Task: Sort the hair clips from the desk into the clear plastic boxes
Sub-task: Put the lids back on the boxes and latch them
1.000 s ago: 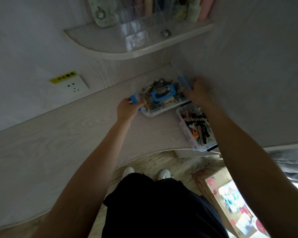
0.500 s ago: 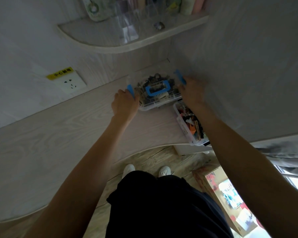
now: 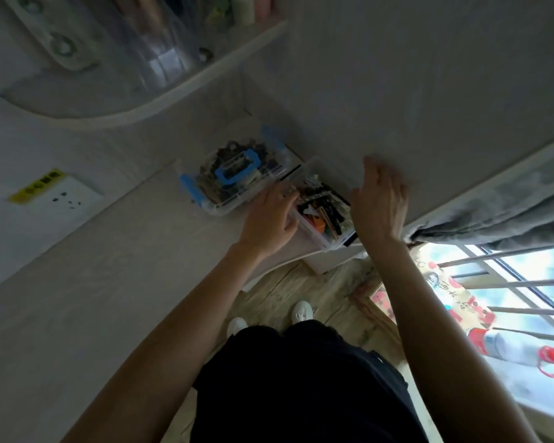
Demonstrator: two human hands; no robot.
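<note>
A clear plastic box with a blue handle and blue side latches [image 3: 234, 177] sits in the desk's far corner, lid on, full of dark hair clips. Beside it on the right stands a second clear box [image 3: 322, 212], lid off, holding black, orange and mixed clips. My left hand [image 3: 269, 219] rests against this open box's left wall, fingers curled at its rim. My right hand [image 3: 379, 199] hovers at the box's right side, fingers spread, holding nothing. No loose clips show on the desk.
The pale wood desk [image 3: 109, 276] runs left, with a wall socket [image 3: 63, 195] above it. A curved shelf [image 3: 115, 91] with a clear organiser hangs overhead. A wall panel sits right of the boxes. A grey curtain [image 3: 499, 212] and window bars lie to the right.
Both hands have let go of the blue-latched box and moved right to the open box. The view has swung right, showing the window.
</note>
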